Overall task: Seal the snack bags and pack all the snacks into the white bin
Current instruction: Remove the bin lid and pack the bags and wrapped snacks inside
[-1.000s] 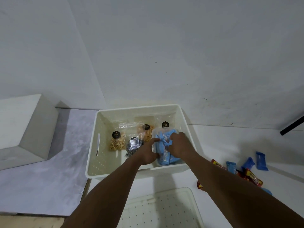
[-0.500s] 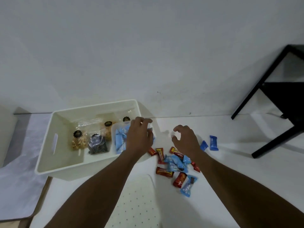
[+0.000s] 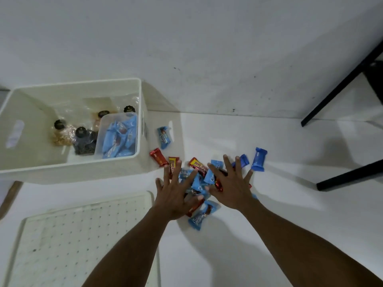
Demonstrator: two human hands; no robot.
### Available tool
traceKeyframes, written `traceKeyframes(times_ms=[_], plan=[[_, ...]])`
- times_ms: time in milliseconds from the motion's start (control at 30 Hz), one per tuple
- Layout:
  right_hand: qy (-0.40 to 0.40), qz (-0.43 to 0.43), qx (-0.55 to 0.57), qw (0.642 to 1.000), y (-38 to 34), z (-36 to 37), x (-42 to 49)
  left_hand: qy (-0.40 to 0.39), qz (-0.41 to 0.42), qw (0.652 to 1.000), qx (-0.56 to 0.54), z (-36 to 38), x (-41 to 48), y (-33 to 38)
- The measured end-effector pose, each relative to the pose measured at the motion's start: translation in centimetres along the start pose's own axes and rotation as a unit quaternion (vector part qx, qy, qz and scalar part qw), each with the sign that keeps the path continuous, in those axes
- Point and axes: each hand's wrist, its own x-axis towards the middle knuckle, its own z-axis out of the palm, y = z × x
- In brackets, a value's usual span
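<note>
The white bin (image 3: pixel 83 168) stands at the left on the white surface. Inside it lie clear snack bags with black labels (image 3: pixel 83 139) and a clear bag of blue wrapped snacks (image 3: pixel 118 139). Right of the bin, a loose pile of red and blue wrapped snacks (image 3: pixel 200 177) lies on the surface. My left hand (image 3: pixel 176 193) and my right hand (image 3: pixel 230 187) are spread flat over this pile, fingers apart, holding nothing. Part of the pile is hidden under the palms. One blue snack (image 3: pixel 258 159) lies at the pile's right edge, another (image 3: pixel 163 136) beside the bin.
A white perforated lid (image 3: pixel 83 235) lies in front of the bin, at the lower left. Black furniture legs (image 3: pixel 342 94) stand at the far right. The white wall rises right behind the bin.
Both hands have left the bin and moved right to the loose pile, where they now spread over it. The bag of blue snacks stays in the bin. The view has swung right.
</note>
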Motion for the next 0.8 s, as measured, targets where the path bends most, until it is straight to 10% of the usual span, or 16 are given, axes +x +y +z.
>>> traceKeyframes(times_ms=[533,800], plan=[[0.143,-0.099,-0.060,0.983,1.8,3.2,-0.4,0.172,0.020,0.985,0.023,4.2,0.7,2.3],[0.221,-0.150,-0.055,0.962,2.8,3.4,0.7,0.135,0.030,0.990,-0.023,2.5,0.5,1.0]])
